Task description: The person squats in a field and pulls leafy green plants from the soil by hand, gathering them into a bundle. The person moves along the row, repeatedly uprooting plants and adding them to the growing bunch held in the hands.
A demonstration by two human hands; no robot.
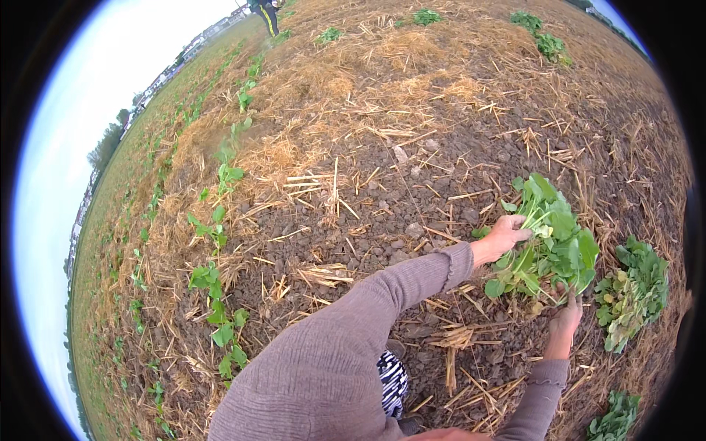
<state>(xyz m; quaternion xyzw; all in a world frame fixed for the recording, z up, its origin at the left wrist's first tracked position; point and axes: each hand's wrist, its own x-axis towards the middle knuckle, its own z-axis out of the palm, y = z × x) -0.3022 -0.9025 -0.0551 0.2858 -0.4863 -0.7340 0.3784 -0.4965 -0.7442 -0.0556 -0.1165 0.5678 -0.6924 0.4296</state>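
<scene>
Leafy green seedlings (562,220) lie in a loose heap at the right, on soil and straw. My left hand (503,237) pinches a few pale stems at the heap's near left side, thumb and fingers closed around them. Below it, my right hand (566,318) grips stems at the heap's lower edge, its fingertips partly hidden by leaves. Roots are not plainly visible in either hand. Another bundle of seedlings (634,295), some leaves yellowed, rests on the ground just right of my right hand.
A thin string (408,187) runs along the cloddy soil (380,231). Planted seedlings (218,308) stand in a row at the left. More bundles lie at the lower right (615,416) and far ahead (549,47). A person (266,16) stands in the distance.
</scene>
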